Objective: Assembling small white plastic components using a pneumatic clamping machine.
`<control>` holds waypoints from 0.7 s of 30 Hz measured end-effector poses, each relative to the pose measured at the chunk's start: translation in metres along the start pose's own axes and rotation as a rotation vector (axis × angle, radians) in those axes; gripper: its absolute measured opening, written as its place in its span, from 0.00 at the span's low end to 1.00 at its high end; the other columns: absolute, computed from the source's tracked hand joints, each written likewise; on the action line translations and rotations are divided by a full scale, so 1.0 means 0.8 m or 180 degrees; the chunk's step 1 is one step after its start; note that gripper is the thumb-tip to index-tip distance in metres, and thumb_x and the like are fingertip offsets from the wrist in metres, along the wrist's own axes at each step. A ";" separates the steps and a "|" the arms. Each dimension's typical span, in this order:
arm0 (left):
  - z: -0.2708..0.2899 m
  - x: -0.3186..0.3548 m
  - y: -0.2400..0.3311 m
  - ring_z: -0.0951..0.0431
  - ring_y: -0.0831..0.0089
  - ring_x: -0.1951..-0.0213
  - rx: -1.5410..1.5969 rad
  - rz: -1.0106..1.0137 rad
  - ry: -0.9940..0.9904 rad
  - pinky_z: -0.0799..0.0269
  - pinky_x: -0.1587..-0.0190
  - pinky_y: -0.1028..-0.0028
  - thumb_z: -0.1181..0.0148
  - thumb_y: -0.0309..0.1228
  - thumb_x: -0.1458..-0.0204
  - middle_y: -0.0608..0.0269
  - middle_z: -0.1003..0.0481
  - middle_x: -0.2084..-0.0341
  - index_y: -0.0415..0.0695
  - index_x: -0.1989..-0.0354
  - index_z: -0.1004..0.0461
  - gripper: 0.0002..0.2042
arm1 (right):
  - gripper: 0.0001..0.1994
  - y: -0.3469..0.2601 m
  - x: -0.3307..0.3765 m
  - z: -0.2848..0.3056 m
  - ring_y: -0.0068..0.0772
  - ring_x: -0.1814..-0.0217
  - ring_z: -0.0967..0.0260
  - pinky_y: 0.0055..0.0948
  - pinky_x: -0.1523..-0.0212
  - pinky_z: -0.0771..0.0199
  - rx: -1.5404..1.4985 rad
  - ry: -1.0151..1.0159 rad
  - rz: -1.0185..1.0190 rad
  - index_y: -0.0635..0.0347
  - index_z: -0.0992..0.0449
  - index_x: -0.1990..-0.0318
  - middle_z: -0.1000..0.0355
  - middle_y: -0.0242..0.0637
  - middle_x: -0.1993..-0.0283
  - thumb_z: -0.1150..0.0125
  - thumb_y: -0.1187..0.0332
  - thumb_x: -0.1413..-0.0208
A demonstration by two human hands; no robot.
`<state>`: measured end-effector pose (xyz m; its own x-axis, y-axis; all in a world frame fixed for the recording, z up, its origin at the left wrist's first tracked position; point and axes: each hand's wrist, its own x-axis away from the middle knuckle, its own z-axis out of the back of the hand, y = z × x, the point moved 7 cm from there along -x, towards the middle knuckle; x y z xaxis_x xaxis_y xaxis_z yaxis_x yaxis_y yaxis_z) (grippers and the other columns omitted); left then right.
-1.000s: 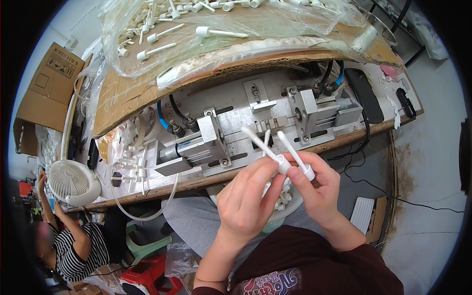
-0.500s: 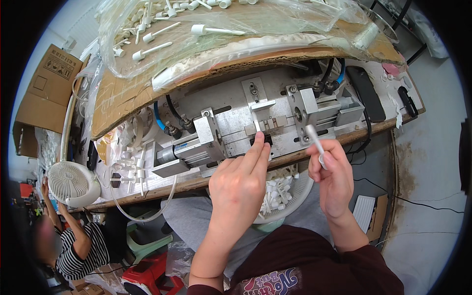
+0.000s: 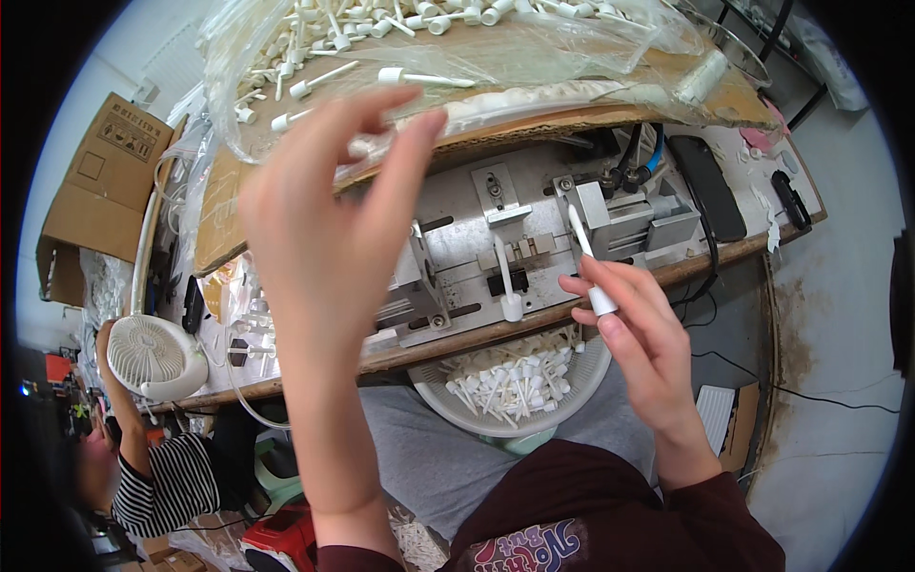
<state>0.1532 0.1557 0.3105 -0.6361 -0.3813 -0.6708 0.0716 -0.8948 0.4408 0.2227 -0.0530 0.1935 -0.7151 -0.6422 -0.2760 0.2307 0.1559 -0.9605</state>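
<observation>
Right hand [image 3: 634, 329] was partly closed, thumb and fingertips pinching the cap end of a white plastic stick [image 3: 583, 255] whose thin shaft pointed up and slightly left toward the metal fixture [image 3: 534, 224] on the bench. Left hand [image 3: 329, 205] was raised high and close to the camera, fingers spread and loosely curved, thumb and forefinger apart; it held nothing that could be seen, and its fingertips lay in front of the clear plastic bag [image 3: 534, 43] of white parts on the cardboard sheet [image 3: 229, 205]. A second white stick [image 3: 505, 281] stood upright in the fixture, cap end down, just left of the right hand and apart from it. Below both hands, on the person's lap, sat a round white bowl [image 3: 581, 386] holding a heap of the same white sticks, its far rim tucked under the wooden bench edge [image 3: 457, 336]. Behind the fixture, black and blue hoses [image 3: 640, 157] ran to its right block; a black flat device [image 3: 707, 186] lay to the right of that. At far left a small white fan [image 3: 152, 355] sat by the bench, a brown carton [image 3: 95, 191] behind it. A second person in a striped top [image 3: 157, 481] was at lower left, one arm raised toward the fan.
</observation>
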 end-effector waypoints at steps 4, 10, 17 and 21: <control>-0.033 -0.066 -0.056 0.22 0.57 0.49 -0.0805 -0.0670 0.0163 0.29 0.43 0.59 0.37 0.36 0.43 0.51 0.21 0.52 0.46 0.46 0.22 0.18 | 0.21 -0.012 0.004 -0.024 0.44 0.48 0.24 0.29 0.53 0.22 0.1750 -0.0484 0.0820 0.63 0.26 0.41 0.30 0.45 0.49 0.38 0.77 0.43; -0.088 -0.084 -0.092 0.22 0.58 0.47 -0.0779 0.0046 -0.1360 0.30 0.41 0.62 0.40 0.35 0.40 0.56 0.23 0.46 0.48 0.45 0.21 0.16 | 0.16 0.004 0.003 -0.045 0.36 0.58 0.22 0.31 0.61 0.19 0.2118 -0.0942 0.1381 0.63 0.22 0.53 0.24 0.42 0.52 0.33 0.75 0.51; -0.056 -0.056 -0.070 0.18 0.62 0.62 -0.0971 -0.0047 -0.1090 0.23 0.55 0.69 0.39 0.29 0.42 0.55 0.20 0.56 0.44 0.50 0.19 0.13 | 0.18 0.002 -0.008 -0.068 0.23 0.70 0.25 0.23 0.70 0.25 0.3083 -0.1052 0.2089 0.68 0.21 0.57 0.23 0.46 0.46 0.39 0.73 0.58; -0.030 -0.041 -0.050 0.19 0.68 0.64 -0.0841 -0.0194 -0.0900 0.23 0.58 0.72 0.37 0.26 0.44 0.60 0.19 0.62 0.44 0.53 0.18 0.11 | 0.17 -0.004 -0.016 -0.080 0.20 0.76 0.27 0.20 0.72 0.28 0.3388 -0.1099 0.2201 0.71 0.20 0.59 0.24 0.54 0.46 0.39 0.73 0.59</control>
<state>0.1897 0.1981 0.3004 -0.8292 -0.2795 -0.4840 0.1991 -0.9569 0.2115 0.1889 0.0032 0.1979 -0.0725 -0.8512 -0.5199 0.9960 -0.0341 -0.0830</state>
